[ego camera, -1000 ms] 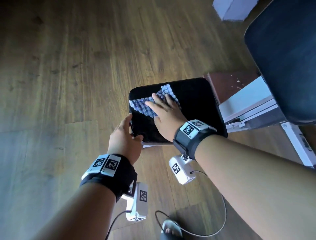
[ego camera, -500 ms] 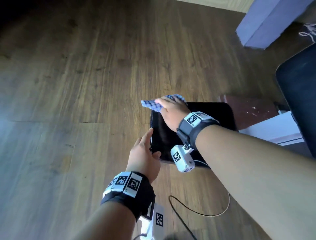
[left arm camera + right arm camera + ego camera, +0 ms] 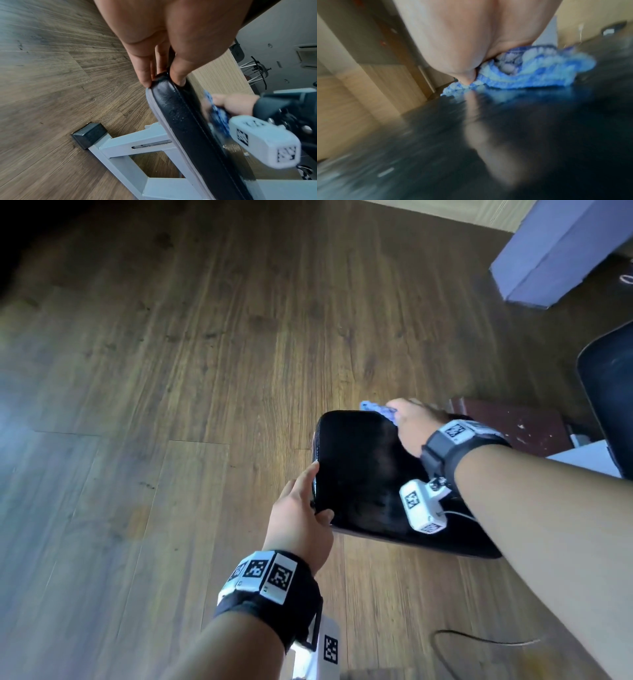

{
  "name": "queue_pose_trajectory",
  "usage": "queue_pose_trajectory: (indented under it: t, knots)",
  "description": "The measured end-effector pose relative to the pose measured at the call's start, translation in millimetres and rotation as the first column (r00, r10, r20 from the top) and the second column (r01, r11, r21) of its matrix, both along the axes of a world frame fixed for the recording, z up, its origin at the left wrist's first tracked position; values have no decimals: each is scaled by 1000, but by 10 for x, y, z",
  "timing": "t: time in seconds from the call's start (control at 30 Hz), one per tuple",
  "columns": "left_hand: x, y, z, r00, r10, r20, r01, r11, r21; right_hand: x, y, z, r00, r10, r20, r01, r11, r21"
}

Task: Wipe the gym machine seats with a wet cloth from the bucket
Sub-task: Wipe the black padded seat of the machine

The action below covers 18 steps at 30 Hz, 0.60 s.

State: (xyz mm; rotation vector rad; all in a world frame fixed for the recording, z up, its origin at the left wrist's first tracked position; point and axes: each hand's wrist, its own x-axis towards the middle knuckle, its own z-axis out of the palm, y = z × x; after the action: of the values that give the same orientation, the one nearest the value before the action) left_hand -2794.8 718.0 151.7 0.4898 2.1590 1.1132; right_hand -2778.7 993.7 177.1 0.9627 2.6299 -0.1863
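The black padded seat (image 3: 363, 474) sits low over the wooden floor. My left hand (image 3: 320, 491) grips its near left corner, thumb on top and fingers down the side; the left wrist view shows this pinch on the seat (image 3: 180, 115) edge by the left hand (image 3: 164, 79). My right hand (image 3: 406, 417) holds the blue checked cloth (image 3: 373, 407) against the seat's far edge. In the right wrist view the cloth (image 3: 530, 73) is bunched under the palm on the wet, shiny seat (image 3: 522, 135). No bucket is in view.
A second dark pad (image 3: 609, 392) stands at the right edge, with a brown plate (image 3: 507, 426) and white frame (image 3: 589, 455) beside it. A purple-blue box (image 3: 548, 251) lies far right. The seat's white frame leg ends in a black cap (image 3: 89, 134). A cable (image 3: 479, 638) trails on the floor.
My right hand has swept the cloth from the seat's middle to its far edge, then right along that edge. The left hand has kept its hold on the corner.
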Motion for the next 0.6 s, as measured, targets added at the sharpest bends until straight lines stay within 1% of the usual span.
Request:
queue_pose_trajectory:
  t: [0.07,0.17,0.2,0.27,0.33,0.4,0.43,0.47,0.53,0.57,0.6]
  knots:
    - [-4,0,-4,1000,2,-3,-2,1000,-4,-217,-325,-18,994,97,-46,-98,995,-24]
    - [5,4,-13,1000,4,-26,-4,1000,-2,-433,-766,-9,945,269,-183,-285,956,-67]
    - [6,3,-17,999,8,-35,-8,1000,-4,-432,-829,-24,930,302,-208,-324,943,-80]
    - [-3,4,-17,999,9,-51,-10,1000,-16,-322,-718,-73,926,284,-247,-314,945,-89]
    - [-8,6,8,998,7,-58,-9,999,-32,-57,-361,-145,956,175,-235,-184,983,-17]
    - [-6,18,48,998,11,-57,-12,1000,-27,335,94,-184,973,10,-232,3,998,57]
    - [-2,25,67,998,13,-55,-15,1000,-27,539,280,-189,962,-84,-260,98,994,42]
    - [-3,29,75,998,14,-53,-16,999,-32,725,396,-192,938,-182,-295,186,982,-14]
    - [-1,35,88,999,23,-48,-25,999,-41,1017,396,-220,876,-341,-342,311,940,-140]
    - [-2,39,99,998,28,-51,-31,999,-44,1120,300,-241,858,-375,-352,347,927,-142]
    - [-2,42,104,998,28,-54,-31,998,-47,1232,153,-260,860,-377,-345,365,926,-102]
